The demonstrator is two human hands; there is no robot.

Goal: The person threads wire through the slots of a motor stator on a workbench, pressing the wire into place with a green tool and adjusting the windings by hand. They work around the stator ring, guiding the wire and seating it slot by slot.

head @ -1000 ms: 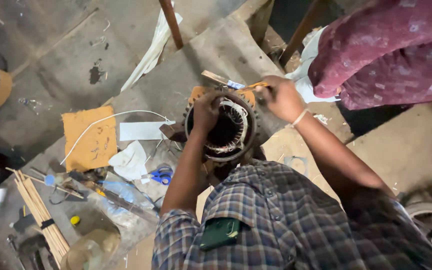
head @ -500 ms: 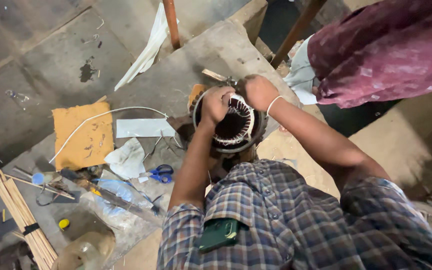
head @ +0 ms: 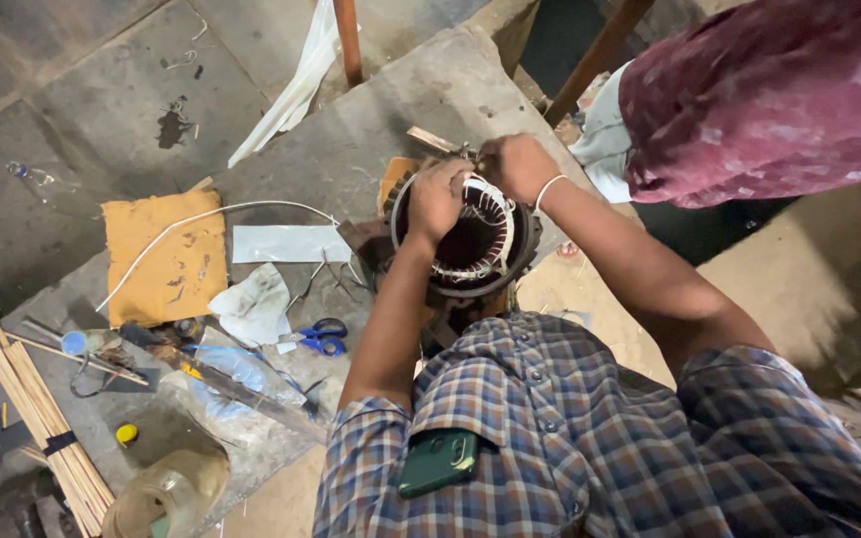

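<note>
Copper-coloured windings line the inside of a round motor stator [head: 465,244], which stands on end at the near edge of a grey stone desk [head: 371,130], right in front of the person in a plaid shirt. The left hand [head: 437,202] is curled over the stator's left rim, fingers pressed together and hooked down onto the coil; whether it pinches a wire cannot be told. The right hand [head: 515,164] is closed in a loose fist at the far rim, touching the top of the windings, a pale band on its wrist. To do this step well, judging from the grip, one hand should steady the rim while the other works the coil gently, so the thin wire is not kinked or scraped. Farther left on the desk lie blue-handled scissors [head: 319,337], a white paper strip [head: 289,243], an orange sheet [head: 163,257] and a bundle of thin sticks [head: 37,418]. Another person in a maroon garment [head: 769,95] stands just beyond.
</note>
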